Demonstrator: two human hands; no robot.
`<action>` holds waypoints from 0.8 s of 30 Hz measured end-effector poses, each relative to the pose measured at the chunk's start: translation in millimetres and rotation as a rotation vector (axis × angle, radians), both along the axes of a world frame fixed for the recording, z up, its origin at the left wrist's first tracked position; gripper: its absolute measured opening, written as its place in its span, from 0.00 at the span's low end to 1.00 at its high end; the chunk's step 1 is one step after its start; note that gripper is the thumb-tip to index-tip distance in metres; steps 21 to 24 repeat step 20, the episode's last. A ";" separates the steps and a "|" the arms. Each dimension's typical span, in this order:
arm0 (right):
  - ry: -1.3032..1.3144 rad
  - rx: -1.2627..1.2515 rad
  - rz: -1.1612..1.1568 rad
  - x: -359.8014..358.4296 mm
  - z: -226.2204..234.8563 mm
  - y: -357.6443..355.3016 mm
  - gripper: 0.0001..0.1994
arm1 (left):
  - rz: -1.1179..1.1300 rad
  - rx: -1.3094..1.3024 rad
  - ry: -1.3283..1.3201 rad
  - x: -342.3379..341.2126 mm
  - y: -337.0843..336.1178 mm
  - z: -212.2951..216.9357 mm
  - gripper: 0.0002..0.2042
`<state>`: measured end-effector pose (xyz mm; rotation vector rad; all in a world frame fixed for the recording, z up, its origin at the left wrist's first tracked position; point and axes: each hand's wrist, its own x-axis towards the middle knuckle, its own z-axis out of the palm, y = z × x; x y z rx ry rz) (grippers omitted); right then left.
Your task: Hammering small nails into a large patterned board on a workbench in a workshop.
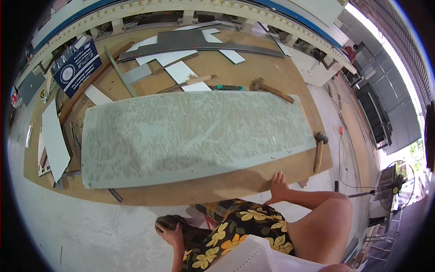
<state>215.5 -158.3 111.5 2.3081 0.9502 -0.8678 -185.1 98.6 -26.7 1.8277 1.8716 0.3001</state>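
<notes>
My right hand point(278, 188) lies on the near edge of the brown board tabletop point(235, 186), fingers stretched out, holding nothing. My left hand point(171, 235) is low beside my lap, its fingers curled around a dark rounded thing point(168, 221), perhaps a shoe; I cannot tell for sure. In front of me lies a large pale green panel point(199, 136), its face covered in streaky brownish marks like spread glue. Neither hand touches it. To the right of the panel, a mallet point(319, 154) with a dark head and wooden handle rests on the tabletop.
A wooden-handled hammer point(276, 91) lies across the panel's far right edge, near a green-and-black hand tool point(228, 87). Beyond are white offcuts point(183, 75), a long grey strip point(204, 47) and a blue box point(76, 67). A fan point(396, 185) stands at right; a long machine point(190, 17) runs behind.
</notes>
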 end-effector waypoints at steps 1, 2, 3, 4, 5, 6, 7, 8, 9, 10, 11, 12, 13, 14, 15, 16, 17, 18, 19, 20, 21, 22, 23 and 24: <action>0.003 -0.066 0.036 2.9 0.3 2.5 0.78 | 0.009 -0.012 -0.003 6.4 5.6 8.5 0.55; 0.000 -0.078 0.034 4.0 1.3 1.3 0.78 | 0.027 -0.112 0.005 11.5 10.9 22.6 0.55; 0.001 -0.071 -0.019 5.0 2.8 -0.4 0.78 | 0.043 -0.208 0.013 17.2 18.8 32.6 0.54; 0.010 -0.059 -0.069 2.6 3.9 0.9 0.78 | 0.015 -0.235 0.006 11.4 23.1 32.4 0.55; 0.018 -0.062 -0.071 0.1 5.9 4.8 0.78 | 0.013 -0.237 0.014 4.8 23.7 21.0 0.55; 0.015 -0.083 -0.052 -0.4 8.5 10.2 0.78 | -0.007 -0.216 0.018 0.0 22.7 3.4 0.55; 0.014 -0.103 -0.035 0.7 9.7 12.8 0.78 | -0.029 -0.194 0.024 -8.1 22.4 -8.2 0.56; 0.006 -0.088 -0.054 2.2 7.8 8.7 0.78 | -0.103 -0.243 -0.078 -15.2 25.6 1.8 0.57; 0.008 -0.084 -0.067 6.6 6.2 6.9 0.78 | -0.116 -0.240 -0.075 -11.0 33.0 6.7 0.57; -0.001 -0.082 -0.085 7.1 6.9 6.5 0.78 | -0.107 -0.411 0.039 8.7 44.0 38.6 0.58; -0.006 -0.075 -0.099 4.7 6.8 6.2 0.78 | -0.091 -0.574 0.159 15.8 53.6 64.5 0.59; 0.001 -0.064 -0.113 3.6 7.0 6.2 0.78 | -0.107 -0.610 0.171 9.3 55.2 54.7 0.59; -0.003 -0.108 -0.126 4.6 8.0 7.5 0.78 | -0.123 -0.593 0.181 7.5 58.6 56.2 0.59; -0.009 -0.151 -0.137 6.1 9.9 10.9 0.77 | -0.154 -0.638 0.151 7.3 61.8 60.7 0.59; -0.009 -0.134 -0.155 7.5 11.1 12.6 0.77 | -0.188 -0.681 0.121 4.6 66.5 60.3 0.59; -0.025 -0.182 -0.192 8.8 13.1 17.7 0.74 | -0.263 -0.694 0.125 -6.2 69.6 50.2 0.58; -0.039 -0.228 -0.227 4.9 15.4 24.5 0.70 | -0.272 -0.671 0.132 -21.2 67.9 30.3 0.58; -0.031 -0.206 -0.222 1.5 15.7 36.8 0.70 | -0.303 -0.628 0.064 -37.3 61.7 8.2 0.57; -0.005 -0.142 -0.251 0.3 15.3 51.8 0.69 | -0.327 -0.581 -0.003 -53.3 58.5 -13.5 0.57; 0.019 -0.083 -0.270 -1.1 15.5 71.1 0.67 | -0.463 -0.574 -0.070 -70.8 62.6 -26.7 0.57; 0.019 -0.083 -0.270 -1.1 15.5 71.1 0.67 | -0.463 -0.574 -0.070 -70.8 62.6 -26.7 0.57; 0.019 -0.083 -0.270 -1.1 15.5 71.1 0.67 | -0.463 -0.574 -0.070 -70.8 62.6 -26.7 0.57; 0.019 -0.083 -0.270 -1.1 15.5 71.1 0.67 | -0.463 -0.574 -0.070 -70.8 62.6 -26.7 0.57; 0.019 -0.083 -0.270 -1.1 15.5 71.1 0.67 | -0.463 -0.574 -0.070 -70.8 62.6 -26.7 0.57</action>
